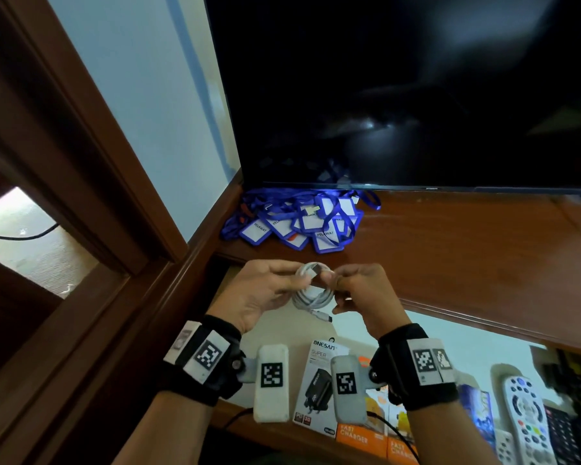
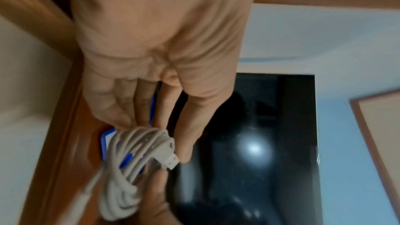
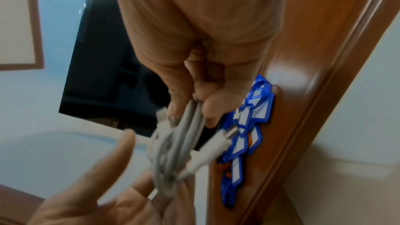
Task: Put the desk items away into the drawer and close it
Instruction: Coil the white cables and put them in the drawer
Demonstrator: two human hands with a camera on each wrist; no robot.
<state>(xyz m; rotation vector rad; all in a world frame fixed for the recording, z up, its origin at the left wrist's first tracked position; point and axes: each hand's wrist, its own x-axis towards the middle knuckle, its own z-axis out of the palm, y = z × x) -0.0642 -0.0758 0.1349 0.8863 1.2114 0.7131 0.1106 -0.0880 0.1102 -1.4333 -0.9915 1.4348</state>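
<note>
A coiled white USB cable [image 1: 311,298] hangs between both hands above the open drawer [image 1: 450,340]. My left hand [image 1: 299,280] holds the coil's left side, fingers curled over its top. My right hand [image 1: 332,280] pinches the coil's right side. In the left wrist view the fingers reach the coil [image 2: 134,160] and the thumb lies against its USB plug [image 2: 171,161]. The right wrist view shows thumb and fingers of the right hand [image 3: 192,107] pinching the cable strands [image 3: 173,145]. A pile of blue lanyard badges [image 1: 299,223] lies on the desk beyond.
The drawer holds a black-and-white charger box [image 1: 316,380], orange charger boxes [image 1: 359,437] and a white remote [image 1: 527,414]. A dark TV screen [image 1: 416,95] stands at the back of the wooden desk [image 1: 467,256]. A wooden frame [image 1: 91,182] rises on the left.
</note>
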